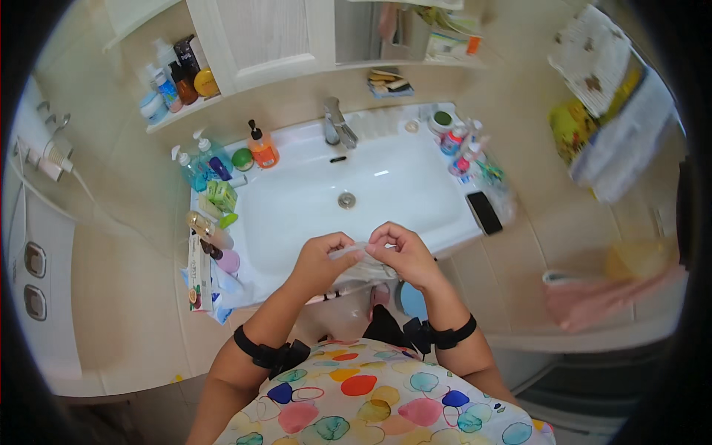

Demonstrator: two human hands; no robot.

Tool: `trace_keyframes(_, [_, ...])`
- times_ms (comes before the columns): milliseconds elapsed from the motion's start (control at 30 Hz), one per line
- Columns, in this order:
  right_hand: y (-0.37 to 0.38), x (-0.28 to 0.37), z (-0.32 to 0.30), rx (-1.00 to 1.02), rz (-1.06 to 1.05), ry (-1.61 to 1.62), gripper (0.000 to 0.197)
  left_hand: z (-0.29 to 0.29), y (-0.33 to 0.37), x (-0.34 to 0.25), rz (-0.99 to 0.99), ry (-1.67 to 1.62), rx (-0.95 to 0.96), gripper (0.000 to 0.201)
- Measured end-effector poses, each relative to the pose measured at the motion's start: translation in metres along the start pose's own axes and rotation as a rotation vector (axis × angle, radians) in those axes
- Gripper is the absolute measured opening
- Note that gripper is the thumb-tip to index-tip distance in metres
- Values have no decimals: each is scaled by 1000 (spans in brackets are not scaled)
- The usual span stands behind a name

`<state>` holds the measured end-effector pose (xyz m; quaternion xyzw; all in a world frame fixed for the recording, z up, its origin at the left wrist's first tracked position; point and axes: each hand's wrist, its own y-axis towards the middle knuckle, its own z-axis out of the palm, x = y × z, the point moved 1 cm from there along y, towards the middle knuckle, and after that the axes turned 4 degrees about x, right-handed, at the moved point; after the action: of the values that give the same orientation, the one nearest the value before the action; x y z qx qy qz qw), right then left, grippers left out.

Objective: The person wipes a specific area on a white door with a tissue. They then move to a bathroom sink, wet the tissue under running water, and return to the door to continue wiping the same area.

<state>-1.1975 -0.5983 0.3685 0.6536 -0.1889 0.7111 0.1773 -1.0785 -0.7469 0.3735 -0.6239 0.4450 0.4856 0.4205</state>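
Observation:
Over the front edge of the white sink (297, 215), both hands meet on a thin, whitish, see-through plastic bag (363, 273). My left hand (320, 261) pinches its upper edge between thumb and fingers. Close beside it, my right hand (406, 256) pinches the same edge. The bag hangs below the fingers, partly covered by them. Whether anything is inside it I cannot tell. Behind the hands are the drain (346, 200) and the chrome faucet (337, 124).
Pump bottles, an orange soap bottle (263, 148) and several small packs line the sink's left rim. Along the right rim stand pink-and-blue bottles (456, 141) and a black phone (484, 213). Towels (627, 148) hang at right; a hair dryer (55, 159) hangs at left.

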Motion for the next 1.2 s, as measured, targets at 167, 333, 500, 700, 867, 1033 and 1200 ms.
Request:
trace_keyframes(167, [99,8,-46,382,249,-186,29,-16,80,6,-25,-199,-274,17])
trace_keyframes(333, [179,5,-96,523,346,-375,28,-18,147,26,-178,-392,-451,22])
trace_keyframes(500, [246,-12,-142,327,356,-278,25,-32,183,62,-296,-542,-633,25])
trace_keyframes(700, [297,-26,-136,128,331,304,49,-41,221,119,-479,-517,-587,27])
trace_keyframes(867, [323,-24,-102,122,328,486,67,-41,242,153,-533,-498,-559,32])
trace_keyframes(1033, [332,-3,-96,80,291,576,64,-45,256,168,-533,-460,-444,35])
trace_keyframes(1200, [329,3,-97,63,252,560,61,-40,268,170,-476,-554,-465,33])
